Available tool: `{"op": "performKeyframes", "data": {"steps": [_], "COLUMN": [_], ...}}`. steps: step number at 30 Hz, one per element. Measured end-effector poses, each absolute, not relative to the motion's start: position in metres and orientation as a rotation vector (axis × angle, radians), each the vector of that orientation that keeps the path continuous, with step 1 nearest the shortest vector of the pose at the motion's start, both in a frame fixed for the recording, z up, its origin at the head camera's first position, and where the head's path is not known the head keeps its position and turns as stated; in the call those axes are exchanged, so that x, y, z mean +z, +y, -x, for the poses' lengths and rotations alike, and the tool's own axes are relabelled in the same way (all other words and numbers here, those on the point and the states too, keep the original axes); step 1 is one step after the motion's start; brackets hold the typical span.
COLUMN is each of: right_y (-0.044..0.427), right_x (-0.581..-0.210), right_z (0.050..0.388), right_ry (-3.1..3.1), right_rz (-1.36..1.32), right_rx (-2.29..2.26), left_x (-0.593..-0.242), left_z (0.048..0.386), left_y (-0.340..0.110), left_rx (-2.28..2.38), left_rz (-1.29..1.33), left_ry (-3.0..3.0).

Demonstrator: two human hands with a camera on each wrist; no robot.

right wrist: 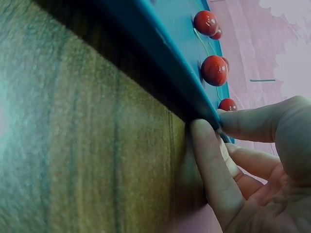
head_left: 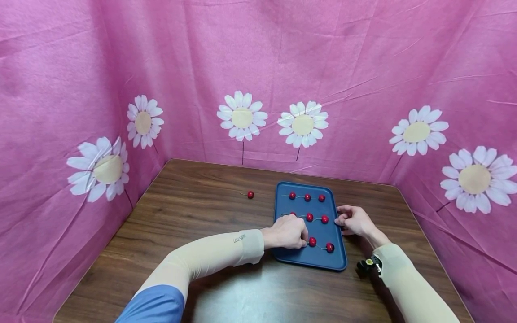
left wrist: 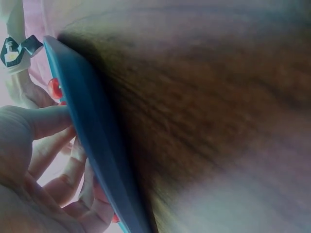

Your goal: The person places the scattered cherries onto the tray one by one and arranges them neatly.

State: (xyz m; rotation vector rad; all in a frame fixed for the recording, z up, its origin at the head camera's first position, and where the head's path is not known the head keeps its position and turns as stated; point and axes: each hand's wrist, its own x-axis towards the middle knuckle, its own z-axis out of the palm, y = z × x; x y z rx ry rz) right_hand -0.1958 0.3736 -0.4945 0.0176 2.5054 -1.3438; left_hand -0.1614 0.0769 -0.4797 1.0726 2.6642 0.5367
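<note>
A blue rectangular tray (head_left: pixel 337 253) lies on the table with red cherries on green stems set in rows on it. My left hand (head_left: pixel 287 232) is over the tray's near left part, its fingers curled down beside a cherry (head_left: pixel 312 241) in the nearest row. The left fingertips are hidden in the head view, and in the left wrist view the thumb and fingers (left wrist: pixel 63 187) reach over the tray's wall; whether they pinch a cherry is hidden. My right hand (head_left: pixel 355 221) pinches the tray's right rim between thumb (right wrist: pixel 250 121) and fingers.
A single cherry (head_left: pixel 250 194) with its stem lies on the brown wooden table (head_left: pixel 202 202), left of the tray. Pink cloth (head_left: pixel 347 58) with white flowers hangs around the table's back and sides. A dark device (head_left: pixel 368 264) is strapped to the right wrist.
</note>
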Motion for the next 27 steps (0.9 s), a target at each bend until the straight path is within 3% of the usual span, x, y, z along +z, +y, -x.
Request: {"op": "performKeyframes", "data": {"steps": [27], "right_y": [0.371], "right_x": [-0.49], "right_z": [0.192], "right_ry": [2.512], "right_rz": [-0.009], "right_rx": [-1.338], "left_x": [-0.478], "left_z": [0.167], "left_y": [0.065], "left_rx": [0.58], "left_rz": [-1.12], "left_ry": [2.652]}}
